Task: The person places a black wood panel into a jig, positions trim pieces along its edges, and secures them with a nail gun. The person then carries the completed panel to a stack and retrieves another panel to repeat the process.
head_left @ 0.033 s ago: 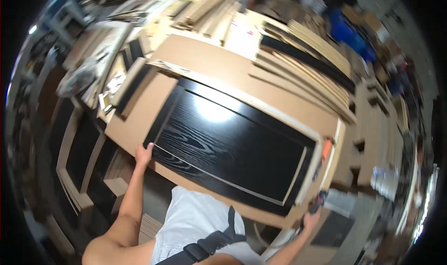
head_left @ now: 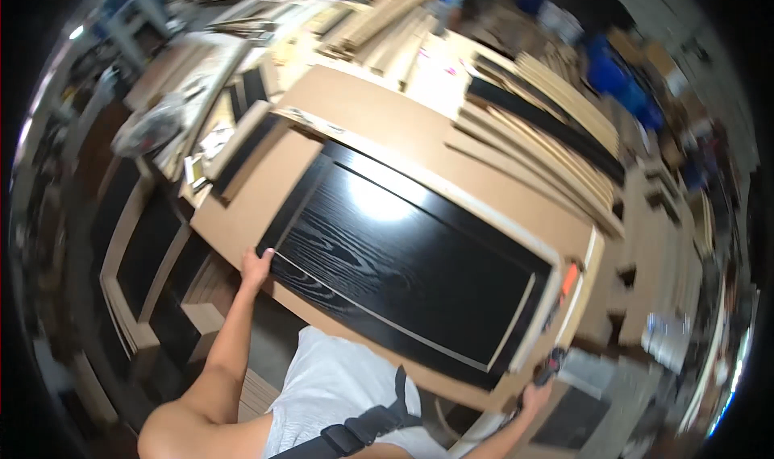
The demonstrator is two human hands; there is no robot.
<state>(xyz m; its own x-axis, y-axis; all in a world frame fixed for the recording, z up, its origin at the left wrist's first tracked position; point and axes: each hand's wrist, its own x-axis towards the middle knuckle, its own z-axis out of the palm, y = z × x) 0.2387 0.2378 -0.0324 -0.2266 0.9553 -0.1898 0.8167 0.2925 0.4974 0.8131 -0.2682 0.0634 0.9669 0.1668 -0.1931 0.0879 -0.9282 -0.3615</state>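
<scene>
A black wood-grain cabinet door panel [head_left: 403, 265], with a raised frame and thin pale strips along its inner edges, lies flat on a brown board. My left hand [head_left: 256, 267] grips the panel's near left corner, thumb on top and the other fingers mostly hidden. Off the board's near right corner, my right hand [head_left: 535, 396] is closed around a dark hand tool [head_left: 551, 365] that looks like a nail gun; its kind is hard to make out. An orange-handled tool [head_left: 571, 278] rests just beyond the panel's right edge.
The brown board [head_left: 371, 92] lies on a worktable. Long wooden strips [head_left: 536, 153] are piled at the far right, and more strips [head_left: 387, 32] at the back. Black-faced panels [head_left: 139, 241] stand at my left. Stacked boards [head_left: 665, 249] rise to the right.
The whole view has shifted slightly, so the table sits a little lower and further right. Both hands keep their holds; the panel stays in place on the board.
</scene>
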